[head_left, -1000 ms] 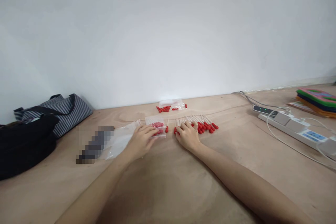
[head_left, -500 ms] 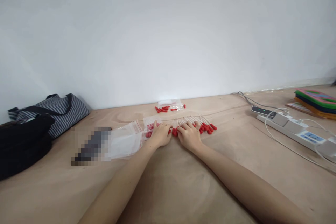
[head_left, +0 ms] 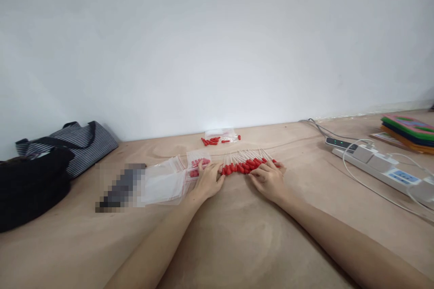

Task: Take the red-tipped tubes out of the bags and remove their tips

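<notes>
The left hand (head_left: 209, 180) is near the middle of the frame, fingers bent, at the left end of a row of red-tipped sticks (head_left: 242, 168). The right hand (head_left: 269, 180) is at the right end of the row, its fingers bent too. It is too small to tell if either hand has a stick in its grip. The sticks lie on the brown worktop (head_left: 217, 244), with their pale ends away from the person. Just left of them is a small clear bag (head_left: 194, 168) with red tips in it. Next come flat clear bags (head_left: 161, 186), then a dark, blurry thing (head_left: 122, 187). More red bits (head_left: 210, 142) lie higher up, near the white wall (head_left: 217, 54). A striped bag (head_left: 93, 144) is at the left, and a white power strip (head_left: 386, 174) is at the right.
</notes>
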A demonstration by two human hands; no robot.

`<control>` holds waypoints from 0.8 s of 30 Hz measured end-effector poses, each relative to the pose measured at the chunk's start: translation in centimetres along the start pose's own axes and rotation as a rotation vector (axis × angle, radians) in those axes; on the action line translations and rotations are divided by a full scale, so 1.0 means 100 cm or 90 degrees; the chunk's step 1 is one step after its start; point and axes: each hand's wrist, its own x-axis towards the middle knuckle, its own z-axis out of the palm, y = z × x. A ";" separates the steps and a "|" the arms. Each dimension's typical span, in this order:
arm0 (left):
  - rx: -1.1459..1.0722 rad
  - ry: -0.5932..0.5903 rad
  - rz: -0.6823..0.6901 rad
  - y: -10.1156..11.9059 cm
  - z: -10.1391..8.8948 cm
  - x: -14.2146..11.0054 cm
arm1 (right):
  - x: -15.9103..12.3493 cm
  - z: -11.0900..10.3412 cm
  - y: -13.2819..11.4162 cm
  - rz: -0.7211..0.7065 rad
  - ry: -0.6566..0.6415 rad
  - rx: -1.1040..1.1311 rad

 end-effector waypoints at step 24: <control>0.200 0.010 -0.104 -0.039 -0.038 -0.010 | -0.006 -0.005 -0.014 -0.079 -0.123 0.133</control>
